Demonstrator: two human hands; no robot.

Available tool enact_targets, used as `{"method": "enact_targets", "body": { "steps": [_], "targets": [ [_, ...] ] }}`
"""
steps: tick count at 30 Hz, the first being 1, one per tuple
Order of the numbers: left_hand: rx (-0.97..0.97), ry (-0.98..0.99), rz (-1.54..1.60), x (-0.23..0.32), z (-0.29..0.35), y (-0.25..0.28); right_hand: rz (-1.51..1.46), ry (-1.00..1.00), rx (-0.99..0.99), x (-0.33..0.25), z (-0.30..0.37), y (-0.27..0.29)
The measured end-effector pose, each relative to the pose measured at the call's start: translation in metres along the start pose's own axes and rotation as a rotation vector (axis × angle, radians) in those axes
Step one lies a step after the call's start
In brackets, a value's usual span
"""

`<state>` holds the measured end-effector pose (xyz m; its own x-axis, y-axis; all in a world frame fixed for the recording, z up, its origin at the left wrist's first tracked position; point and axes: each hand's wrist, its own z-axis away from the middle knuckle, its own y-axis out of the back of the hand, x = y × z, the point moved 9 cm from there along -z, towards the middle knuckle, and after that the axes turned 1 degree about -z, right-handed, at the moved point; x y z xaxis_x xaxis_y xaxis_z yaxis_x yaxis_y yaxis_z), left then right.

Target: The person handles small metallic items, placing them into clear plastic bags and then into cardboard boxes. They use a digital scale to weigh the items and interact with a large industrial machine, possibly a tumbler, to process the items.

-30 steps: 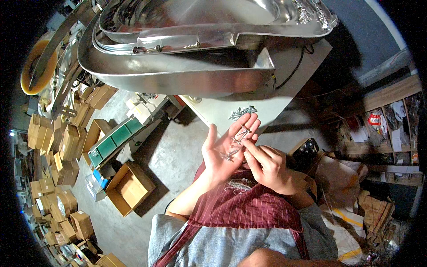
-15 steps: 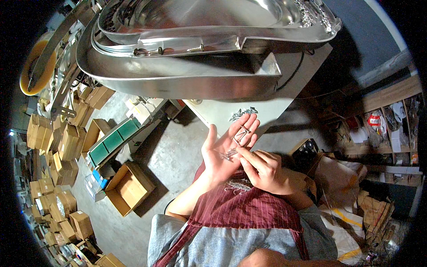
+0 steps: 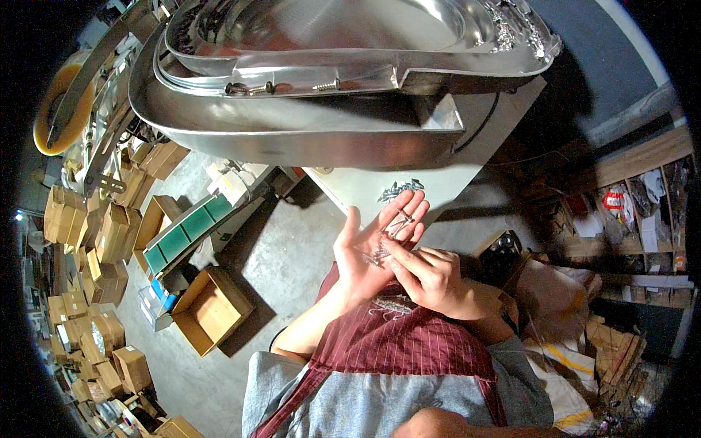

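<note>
My left hand (image 3: 359, 255) is turned palm up with its fingers spread flat, holding several small metal screws. Longer screws (image 3: 399, 223) lie across its fingers, and shorter screws (image 3: 377, 257) sit in the palm. My right hand (image 3: 432, 279) reaches in from the right with its fingers bent and thumb and forefinger near each other, the fingertips at the screws in the palm. What lies between those fingertips is too small to make out. Just beyond my left fingertips, a pile of small dark screws (image 3: 394, 191) lies on a white tabletop (image 3: 358, 191).
A steel bowl feeder (image 3: 292, 146) fills the top, with a few screws (image 3: 326, 85) on its track. At left are a green conveyor (image 3: 186, 232), an open carton (image 3: 220, 292) and stacked cardboard boxes (image 3: 117, 237). A wooden shelf unit (image 3: 642, 175) stands at right.
My right fingertips have shifted slightly over the screws in my left palm. Both hands sit slightly lower in the picture, and the feeder has shifted a little with the view.
</note>
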<state>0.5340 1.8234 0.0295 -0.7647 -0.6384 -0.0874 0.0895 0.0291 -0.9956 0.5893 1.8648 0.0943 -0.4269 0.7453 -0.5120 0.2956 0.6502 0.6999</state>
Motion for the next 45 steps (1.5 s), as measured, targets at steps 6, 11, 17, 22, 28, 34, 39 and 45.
{"method": "enact_targets", "body": {
  "steps": [6,11,17,22,28,34,39,45],
  "targets": [
    [-0.005,-0.007,0.003,0.000,0.000,0.000,0.085,-0.106,0.032,0.013,-0.006,0.014],
    [0.002,-0.018,-0.033,0.001,0.001,0.002,0.002,-0.110,0.014,0.016,0.000,0.005],
    [0.136,-0.095,0.097,0.013,0.008,0.018,0.005,-0.163,0.185,0.056,-0.020,0.042],
    [0.240,-0.115,0.110,0.018,0.017,0.034,0.275,-0.209,0.065,0.114,-0.029,0.021],
    [0.302,-0.103,0.073,0.019,0.022,0.041,0.277,-0.147,0.087,0.113,-0.034,0.008],
    [0.299,-0.065,-0.004,0.019,0.023,0.043,0.220,-0.220,0.057,0.128,-0.033,0.002],
    [0.278,-0.064,-0.056,0.018,0.021,0.038,0.045,-0.323,0.081,0.143,-0.026,0.004],
    [0.261,-0.065,-0.137,0.015,0.018,0.043,-0.265,-0.264,-0.051,0.093,-0.035,0.016]
  ]
}}
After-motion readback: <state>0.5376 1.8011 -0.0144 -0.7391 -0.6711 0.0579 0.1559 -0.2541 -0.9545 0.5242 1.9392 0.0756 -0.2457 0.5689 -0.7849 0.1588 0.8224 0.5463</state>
